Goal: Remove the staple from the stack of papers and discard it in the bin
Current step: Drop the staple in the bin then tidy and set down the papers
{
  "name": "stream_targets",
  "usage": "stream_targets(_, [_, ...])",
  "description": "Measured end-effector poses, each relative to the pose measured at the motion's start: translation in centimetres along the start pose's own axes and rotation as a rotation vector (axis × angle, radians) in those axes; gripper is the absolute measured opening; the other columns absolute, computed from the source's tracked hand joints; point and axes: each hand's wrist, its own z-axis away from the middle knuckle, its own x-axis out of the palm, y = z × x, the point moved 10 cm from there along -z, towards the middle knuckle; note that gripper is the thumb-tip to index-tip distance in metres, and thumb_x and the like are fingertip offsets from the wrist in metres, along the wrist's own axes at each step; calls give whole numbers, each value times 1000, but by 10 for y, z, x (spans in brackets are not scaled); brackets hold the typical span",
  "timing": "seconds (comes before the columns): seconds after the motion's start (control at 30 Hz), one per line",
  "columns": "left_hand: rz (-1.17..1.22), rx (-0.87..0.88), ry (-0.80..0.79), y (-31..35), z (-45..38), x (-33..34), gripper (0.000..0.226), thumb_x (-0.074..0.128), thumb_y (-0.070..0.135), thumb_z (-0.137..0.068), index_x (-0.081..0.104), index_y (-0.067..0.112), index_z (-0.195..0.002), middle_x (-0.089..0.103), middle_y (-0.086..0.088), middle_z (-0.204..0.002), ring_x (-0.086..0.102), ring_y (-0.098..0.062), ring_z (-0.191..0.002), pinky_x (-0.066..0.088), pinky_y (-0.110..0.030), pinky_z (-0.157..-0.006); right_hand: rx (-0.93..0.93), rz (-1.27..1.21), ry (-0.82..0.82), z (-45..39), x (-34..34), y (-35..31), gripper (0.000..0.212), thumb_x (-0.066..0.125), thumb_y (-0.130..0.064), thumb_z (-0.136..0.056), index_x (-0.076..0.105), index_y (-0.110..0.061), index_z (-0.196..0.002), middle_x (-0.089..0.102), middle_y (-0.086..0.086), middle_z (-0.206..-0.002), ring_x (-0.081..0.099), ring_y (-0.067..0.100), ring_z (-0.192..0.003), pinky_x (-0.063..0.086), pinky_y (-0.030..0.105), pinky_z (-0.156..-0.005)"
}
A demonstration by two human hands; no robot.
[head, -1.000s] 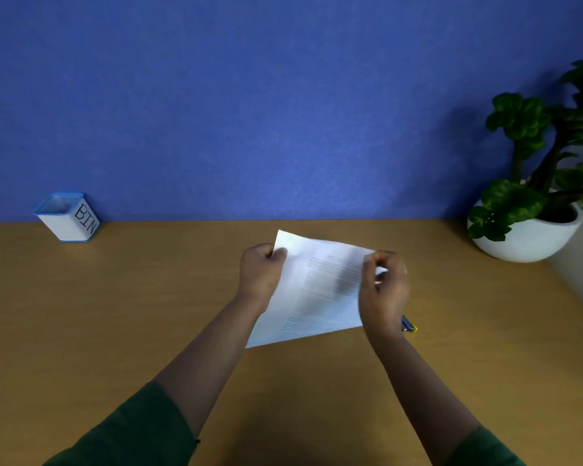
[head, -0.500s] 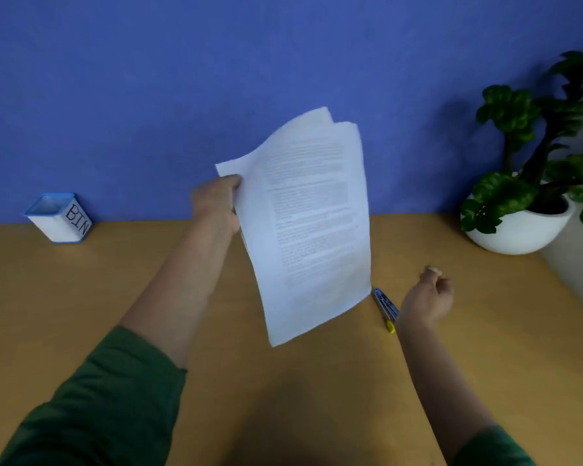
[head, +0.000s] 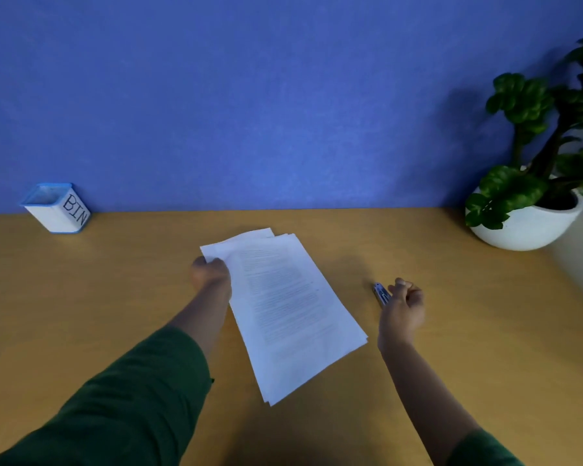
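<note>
A stack of printed white papers (head: 283, 297) lies slanted on the wooden table (head: 115, 297), its sheets slightly fanned at the far end. My left hand (head: 211, 272) grips the stack's far left corner. No staple can be made out. A small blue-grey staple remover (head: 380, 292) lies on the table to the right of the papers. My right hand (head: 403, 311) sits right beside it with curled fingers, hiding the tool's near end; I see nothing held in it. The white, blue-rimmed bin (head: 56, 208) marked BIN stands at the far left against the wall.
A green plant in a round white pot (head: 525, 227) stands at the far right by the blue wall (head: 283, 95). The table's right edge runs near the pot.
My left hand lowered the raised papers flat onto the table. My right hand, off the papers since a second ago, moved close against the staple remover.
</note>
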Motion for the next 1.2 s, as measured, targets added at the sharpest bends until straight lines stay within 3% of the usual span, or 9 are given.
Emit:
stream_targets(0.07, [84,11,34,-3,0,-2,29,37,7,-89,59,2,-108,63,-20,-116,50,-22,-67,35,-27,-58,3,3,-1,-2,-2,1,23,44,-25,-97,50,-32,-75,57,-12,-82,53,-2,-78,38,16,-65])
stream_targets(0.13, [68,31,65,-7,-2,-6,27,38,3,-86,60,7,-100,65,-19,-110,46,-18,-61,37,-28,-58,1,5,-6,-4,-2,2,23,44,-24,-97,50,-31,-76,58,-10,-83,53,-2,-78,39,17,-65])
stream_targets(0.27, [16,49,9,-7,-3,-3,51,38,-2,-89,43,10,-138,55,-15,-132,57,-32,-105,45,-35,-78,-13,4,-47,-7,7,1,21,45,-23,-97,51,-30,-78,58,-11,-81,56,-3,-77,41,11,-66])
stream_targets(0.33, [-9,49,11,-9,-6,-8,58,38,-5,-90,29,11,-146,45,-13,-144,49,-32,-125,44,-34,-95,-26,-9,-86,-7,15,1,21,45,-21,-97,51,-29,-78,57,-9,-82,57,0,-79,42,13,-70])
stream_targets(0.4, [-30,47,29,-15,-9,-15,58,41,-5,-91,29,11,-146,41,-13,-147,43,-30,-131,40,-36,-104,-35,6,-122,-7,24,1,22,45,-20,-97,50,-29,-78,57,-9,-81,58,5,-81,42,18,-73])
stream_targets(0.53, [8,17,93,-35,-7,-36,53,49,2,-89,40,15,-140,47,-7,-142,51,-30,-122,44,-34,-93,-50,43,-187,-7,40,1,21,46,-22,-96,49,-29,-76,59,-6,-80,56,4,-75,40,21,-67])
stream_targets(0.63, [-127,117,121,-41,-1,-49,51,44,3,-88,45,17,-137,51,-7,-138,53,-30,-119,44,-33,-86,-47,78,-257,-3,58,4,20,47,-23,-96,51,-27,-76,61,-3,-81,53,1,-71,38,21,-62])
stream_targets(0.97, [-386,283,150,-50,3,-89,53,41,-2,-83,49,13,-133,63,-23,-112,60,-40,-98,51,-43,-76,-59,181,-504,43,127,17,12,47,-23,-96,54,-16,-90,61,-8,-78,57,-3,-75,38,16,-63])
stream_targets(1.2, [-473,374,58,-36,-34,-105,53,42,-1,-84,47,13,-134,53,-18,-130,52,-36,-117,49,-45,-92,-133,260,-535,87,173,19,16,46,-21,-96,53,-18,-82,59,-14,-79,61,-1,-75,41,16,-61])
